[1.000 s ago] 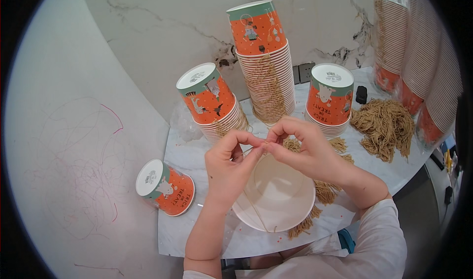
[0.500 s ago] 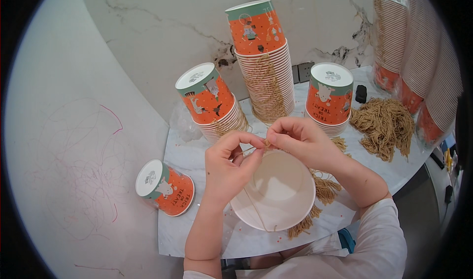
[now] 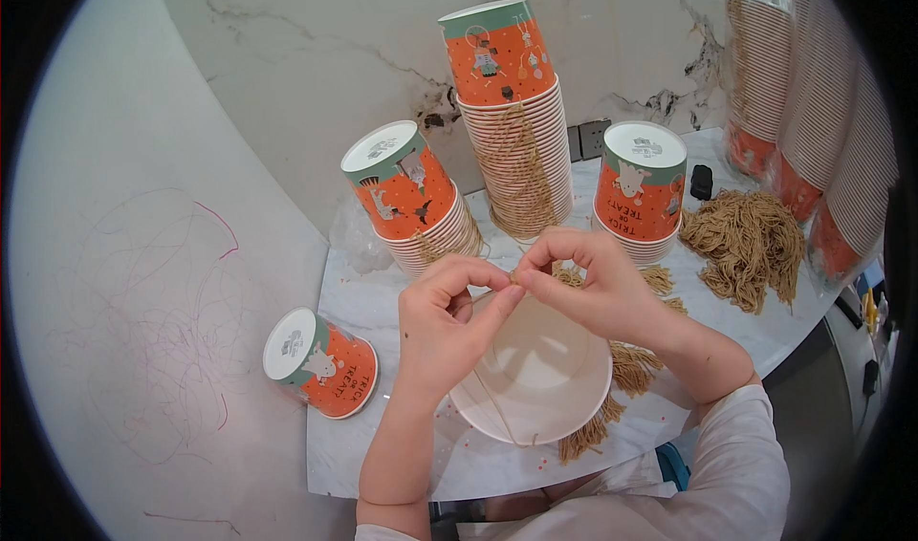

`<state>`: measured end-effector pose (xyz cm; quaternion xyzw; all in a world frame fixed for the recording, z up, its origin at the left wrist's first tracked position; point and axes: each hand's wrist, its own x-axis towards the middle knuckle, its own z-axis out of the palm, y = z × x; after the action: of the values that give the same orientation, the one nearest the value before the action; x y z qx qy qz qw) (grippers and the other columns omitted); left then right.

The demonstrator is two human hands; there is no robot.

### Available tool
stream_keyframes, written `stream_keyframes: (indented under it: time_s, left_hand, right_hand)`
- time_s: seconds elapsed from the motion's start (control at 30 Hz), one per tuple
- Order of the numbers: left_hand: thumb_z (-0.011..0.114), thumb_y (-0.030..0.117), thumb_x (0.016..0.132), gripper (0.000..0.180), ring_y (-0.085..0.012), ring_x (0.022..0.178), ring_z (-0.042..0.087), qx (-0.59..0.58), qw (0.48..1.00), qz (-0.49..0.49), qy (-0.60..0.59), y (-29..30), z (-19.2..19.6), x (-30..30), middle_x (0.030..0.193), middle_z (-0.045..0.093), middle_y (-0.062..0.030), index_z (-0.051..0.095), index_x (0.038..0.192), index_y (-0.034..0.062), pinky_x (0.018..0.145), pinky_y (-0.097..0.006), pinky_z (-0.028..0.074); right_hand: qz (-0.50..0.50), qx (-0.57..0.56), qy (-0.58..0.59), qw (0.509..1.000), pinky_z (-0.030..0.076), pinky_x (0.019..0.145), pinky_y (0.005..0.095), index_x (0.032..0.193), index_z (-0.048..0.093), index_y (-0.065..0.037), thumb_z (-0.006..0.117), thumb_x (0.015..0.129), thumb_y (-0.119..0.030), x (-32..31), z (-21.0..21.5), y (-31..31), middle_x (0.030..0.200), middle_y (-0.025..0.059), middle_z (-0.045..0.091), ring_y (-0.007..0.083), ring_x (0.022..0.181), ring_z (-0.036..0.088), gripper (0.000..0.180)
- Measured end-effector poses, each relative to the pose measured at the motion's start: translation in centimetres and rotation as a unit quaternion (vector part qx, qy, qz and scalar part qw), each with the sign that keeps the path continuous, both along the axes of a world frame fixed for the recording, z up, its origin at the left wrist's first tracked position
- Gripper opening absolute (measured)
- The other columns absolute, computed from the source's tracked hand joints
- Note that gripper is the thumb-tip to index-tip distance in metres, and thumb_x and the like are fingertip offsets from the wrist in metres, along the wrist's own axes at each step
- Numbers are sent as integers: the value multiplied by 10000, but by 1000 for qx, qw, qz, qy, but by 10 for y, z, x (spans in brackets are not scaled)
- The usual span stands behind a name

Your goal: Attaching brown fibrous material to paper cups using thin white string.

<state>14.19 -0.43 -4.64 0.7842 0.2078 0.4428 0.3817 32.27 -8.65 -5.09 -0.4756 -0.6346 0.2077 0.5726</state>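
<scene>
My left hand (image 3: 449, 326) and my right hand (image 3: 598, 288) meet fingertip to fingertip above a cream paper cup (image 3: 535, 374) that lies with its open mouth facing me. Both hands pinch a thin tan string (image 3: 492, 402) at the cup's far rim; the string runs down across the cup's inside to its near rim. Short bundles of tan string (image 3: 626, 369) lie on the table under and beside my right wrist.
Stacks of upturned orange cups stand behind: a tilted one (image 3: 411, 202), a tall one (image 3: 512, 111) and a short one (image 3: 641, 192). A single orange cup (image 3: 320, 364) lies at the left. A big pile of tan string (image 3: 751, 245) sits at the right beside more cup stacks (image 3: 813, 111).
My hands have stayed over the cup, fingertips working the string at its rim with only small shifts. Nothing else has moved.
</scene>
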Motion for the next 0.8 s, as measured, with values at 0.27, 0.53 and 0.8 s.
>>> stream_keyframes:
  time_s: [0.27,0.53,0.8]
  left_hand:
    - [807,-1,810,94,19,577,350,25,999,-8,37,-2,2,-5,922,684,12,732,861,22,497,-182,241]
    - [764,5,820,78,12,594,351,-39,999,-34,5,6,-3,-5,827,614,46,694,848,23,517,-191,254]
    - [753,35,877,65,42,566,333,-174,982,-62,-51,8,1,-8,644,474,127,689,870,26,500,-176,231]
  right_hand:
    - [-18,50,-80,995,528,704,330,892,673,25,691,887,-114,-3,0,-3,814,119,646,217,781,654,140]
    - [-12,36,-61,997,521,707,344,942,661,18,665,921,-110,-7,-1,-3,856,117,644,218,792,656,130]
    - [2,48,-84,995,503,710,312,951,661,0,724,911,-106,-8,5,-5,882,85,647,181,798,634,130]
